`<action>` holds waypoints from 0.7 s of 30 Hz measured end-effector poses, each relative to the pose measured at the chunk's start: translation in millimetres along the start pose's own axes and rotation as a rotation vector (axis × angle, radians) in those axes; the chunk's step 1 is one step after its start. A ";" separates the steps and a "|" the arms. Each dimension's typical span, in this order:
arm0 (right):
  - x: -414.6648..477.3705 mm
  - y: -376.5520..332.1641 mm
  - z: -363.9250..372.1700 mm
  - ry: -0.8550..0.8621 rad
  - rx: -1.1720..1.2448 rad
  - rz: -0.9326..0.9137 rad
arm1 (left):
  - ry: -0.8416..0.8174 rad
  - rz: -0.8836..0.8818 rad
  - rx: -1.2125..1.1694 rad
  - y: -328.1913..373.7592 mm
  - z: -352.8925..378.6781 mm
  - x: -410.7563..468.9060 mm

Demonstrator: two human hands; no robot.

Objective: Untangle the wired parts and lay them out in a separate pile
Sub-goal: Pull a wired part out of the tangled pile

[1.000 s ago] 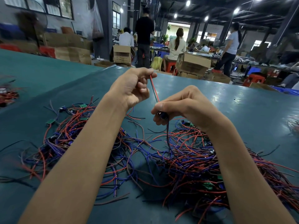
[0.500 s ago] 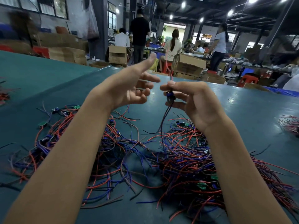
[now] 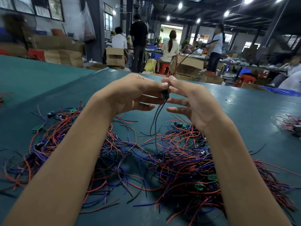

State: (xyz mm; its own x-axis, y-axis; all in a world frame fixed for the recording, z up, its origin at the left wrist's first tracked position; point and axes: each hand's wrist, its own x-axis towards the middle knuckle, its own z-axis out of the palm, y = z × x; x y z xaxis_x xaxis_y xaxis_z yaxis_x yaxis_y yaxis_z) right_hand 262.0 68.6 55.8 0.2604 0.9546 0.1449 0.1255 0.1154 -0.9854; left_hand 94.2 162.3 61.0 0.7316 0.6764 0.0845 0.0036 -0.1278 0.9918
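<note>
Above the table, my left hand (image 3: pixel 130 93) and my right hand (image 3: pixel 192 101) meet over a small dark wired part (image 3: pixel 165 95). Both pinch it between thumb and fingertips; my right hand's lower fingers are spread and straight. Dark wires hang from the part toward the table, and one thin dark wire (image 3: pixel 189 55) sticks up and to the right. Under my forearms lies a big tangle of red, blue and black wires (image 3: pixel 171 163) with small green boards. A looser spread of wired parts (image 3: pixel 53 131) lies to the left.
The table has a teal cover (image 3: pixel 244 111). Another small bundle of wires (image 3: pixel 290 123) lies at the right edge. Beyond the table's far edge stand cardboard boxes (image 3: pixel 187 66), red stools and several people at benches.
My hands have come together and both now pinch the part; one second ago my left hand held a red wire up. A dark wire now points up to the right.
</note>
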 end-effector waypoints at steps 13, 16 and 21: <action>-1.8 -3.0 -1.7 -0.130 -0.135 0.069 | 0.011 -0.084 -0.491 -1.0 -11.5 0.8; -2.7 -2.5 1.1 -0.179 -0.162 0.041 | 0.031 -0.108 -0.535 -3.3 -14.8 2.9; -3.0 4.9 13.9 -0.151 -0.160 0.014 | 0.022 -0.136 -0.420 -8.3 -15.2 5.6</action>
State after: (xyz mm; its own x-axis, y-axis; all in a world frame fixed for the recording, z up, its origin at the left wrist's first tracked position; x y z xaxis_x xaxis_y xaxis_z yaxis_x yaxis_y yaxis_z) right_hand 248.6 70.1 49.3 0.1186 0.9874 0.1048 0.2761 0.0686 -0.9587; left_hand 87.9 178.2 54.6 0.7287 0.6828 -0.0519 -0.1819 0.2661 0.9466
